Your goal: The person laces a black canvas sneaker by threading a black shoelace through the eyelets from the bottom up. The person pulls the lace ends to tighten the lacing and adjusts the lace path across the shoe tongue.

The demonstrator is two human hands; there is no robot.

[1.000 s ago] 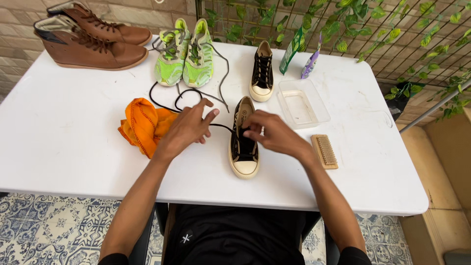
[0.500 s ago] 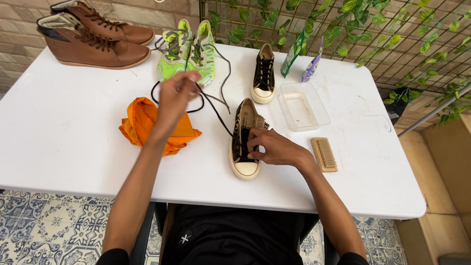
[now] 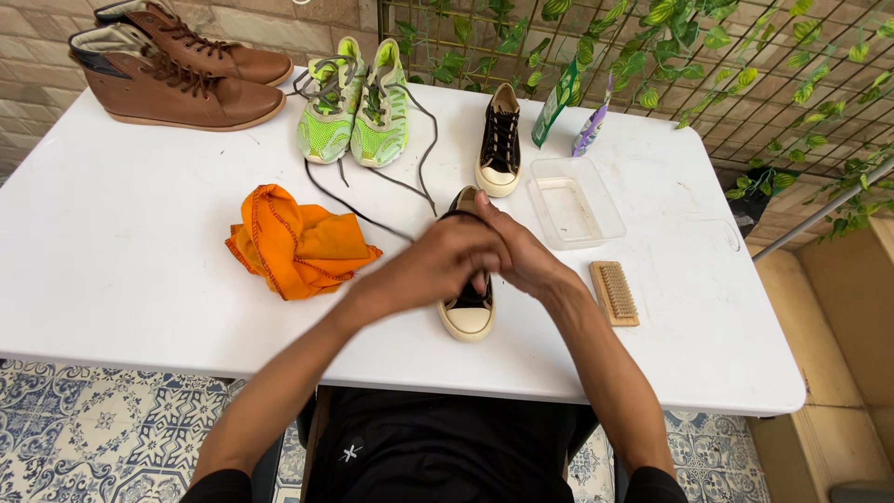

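A black low sneaker with a cream toe cap (image 3: pixel 468 312) lies on the white table (image 3: pixel 112 270), toe toward me. Both my hands are over its middle. My left hand (image 3: pixel 438 265) covers the lacing area and is blurred; it seems to pinch the black lace (image 3: pixel 368 216), which trails away to the upper left. My right hand (image 3: pixel 521 251) grips the shoe's upper from the right side. The matching black sneaker (image 3: pixel 500 140) stands farther back.
An orange cloth (image 3: pixel 296 244) lies left of my hands. A wooden brush (image 3: pixel 614 292) and a clear plastic tray (image 3: pixel 574 201) sit to the right. Green running shoes (image 3: pixel 356 101), brown boots (image 3: pixel 177 70) and two sachets (image 3: pixel 570 112) line the far edge.
My left hand had pulled the lace up and away to the left; now it has come back down onto the shoe beside my right hand. The right hand has stayed on the shoe.
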